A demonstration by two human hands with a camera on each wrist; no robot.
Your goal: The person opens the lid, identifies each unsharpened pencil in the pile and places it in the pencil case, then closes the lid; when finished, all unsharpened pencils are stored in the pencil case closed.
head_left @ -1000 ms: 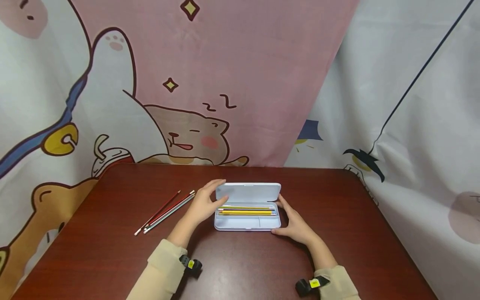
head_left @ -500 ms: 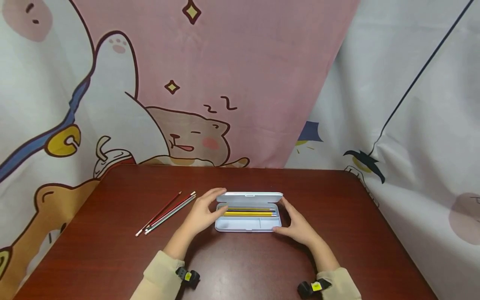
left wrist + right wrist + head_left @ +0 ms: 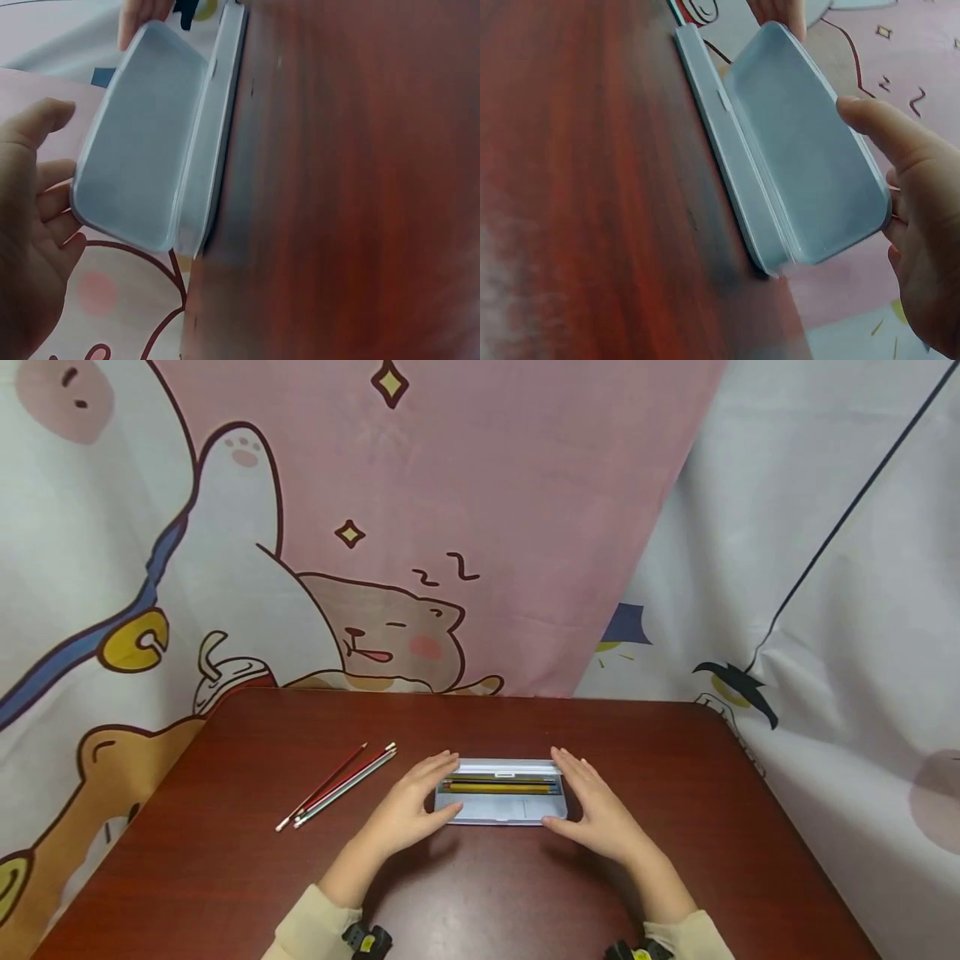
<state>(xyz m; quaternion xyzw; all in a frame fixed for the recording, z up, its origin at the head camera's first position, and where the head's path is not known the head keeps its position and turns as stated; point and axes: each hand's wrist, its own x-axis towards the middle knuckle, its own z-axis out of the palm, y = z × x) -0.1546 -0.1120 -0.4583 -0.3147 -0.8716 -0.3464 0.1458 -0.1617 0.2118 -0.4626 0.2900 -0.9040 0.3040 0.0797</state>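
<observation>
A pale blue-white pencil case [image 3: 487, 812] lies on the table with its hinged lid [image 3: 142, 135] tilted partway over the tray. Several yellow pencils [image 3: 501, 789] lie in its back compartment; the front compartments show no pencils. My left hand [image 3: 408, 803] is at the lid's left end, its fingers against the outer face and thumb apart from the lid in the left wrist view. At the other end, my right hand [image 3: 606, 814] has extended fingers behind the lid's corner, while its thumb [image 3: 862, 112] overlaps the lid's edge in the right wrist view.
Left of the case, several red and white pencils [image 3: 337, 787] lie slantwise on the dark reddish-brown table [image 3: 495, 893]. A cartoon-printed cloth [image 3: 517, 527] hangs behind the table. Each wrist carries a small black camera [image 3: 367, 941].
The lid has swung forward and down from nearly upright, with both hands following it. Both thumbs stay near the front of the case. The loose pencils remain in place.
</observation>
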